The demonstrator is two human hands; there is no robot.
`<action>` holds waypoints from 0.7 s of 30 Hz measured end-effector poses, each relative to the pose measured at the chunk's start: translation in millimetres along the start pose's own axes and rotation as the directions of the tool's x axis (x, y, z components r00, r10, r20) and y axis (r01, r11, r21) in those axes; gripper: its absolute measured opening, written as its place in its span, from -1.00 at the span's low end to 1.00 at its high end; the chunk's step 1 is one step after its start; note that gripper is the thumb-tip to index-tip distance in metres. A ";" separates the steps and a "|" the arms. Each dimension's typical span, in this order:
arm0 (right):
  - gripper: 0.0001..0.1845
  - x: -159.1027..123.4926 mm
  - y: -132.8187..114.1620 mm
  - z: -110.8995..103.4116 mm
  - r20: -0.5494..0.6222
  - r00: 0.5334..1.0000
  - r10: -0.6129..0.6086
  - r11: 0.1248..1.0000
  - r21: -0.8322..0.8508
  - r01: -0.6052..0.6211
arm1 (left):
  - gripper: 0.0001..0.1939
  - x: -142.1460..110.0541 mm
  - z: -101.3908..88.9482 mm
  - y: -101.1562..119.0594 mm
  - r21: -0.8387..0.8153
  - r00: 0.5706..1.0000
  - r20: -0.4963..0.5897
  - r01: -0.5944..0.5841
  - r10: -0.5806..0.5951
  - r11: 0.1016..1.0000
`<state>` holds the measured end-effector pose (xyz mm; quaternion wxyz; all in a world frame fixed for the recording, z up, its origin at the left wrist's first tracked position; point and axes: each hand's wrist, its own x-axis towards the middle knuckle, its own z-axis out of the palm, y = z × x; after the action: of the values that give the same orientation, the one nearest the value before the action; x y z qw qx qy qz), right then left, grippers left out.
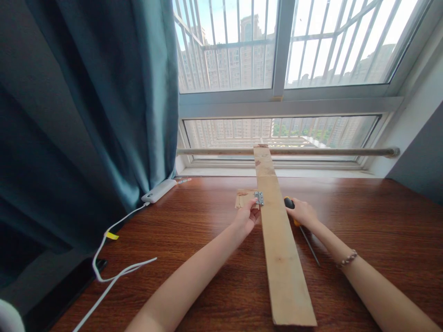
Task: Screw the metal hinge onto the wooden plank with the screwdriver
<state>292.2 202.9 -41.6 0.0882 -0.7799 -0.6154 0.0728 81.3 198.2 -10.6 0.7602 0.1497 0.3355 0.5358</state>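
**Thin plate pinched at the plank's edge**

A small metal hinge (259,198) is set at the left edge of a long plank (282,244), just beside a short wood piece (242,199), on the bench (204,212). The hinge is pinched by the fingers of the left hand (248,216); the screwdriver (290,203) is grasped around its handle by the right hand (303,213), its shaft pointed back.

The hinge should be found light, stiff and rather slick – best taken by its rim. The plank is judged rigid, moderately heavy and best steadied by both long edges – splinters may be met there. The screwdriver is best gripped by its thick handle.
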 end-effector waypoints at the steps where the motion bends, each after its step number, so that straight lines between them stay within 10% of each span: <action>1: -0.44 -0.5 -1.1 0.5 0.010 1.000 0.000 1.000 0.004 0.000 | -0.93 0.4 -0.3 -0.2 0.003 1.000 0.003 0.003 -0.003 1.000; 21: -0.45 9.8 22.7 -18.4 0.072 0.993 -0.088 0.996 0.002 0.088 | -0.93 3.5 -0.2 -1.8 -0.005 1.000 0.001 -0.019 0.019 1.000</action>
<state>320.1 206.4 -28.9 0.0687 -0.7489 -0.6519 0.0968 83.2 200.7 -13.0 0.7557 0.1509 0.3323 0.5438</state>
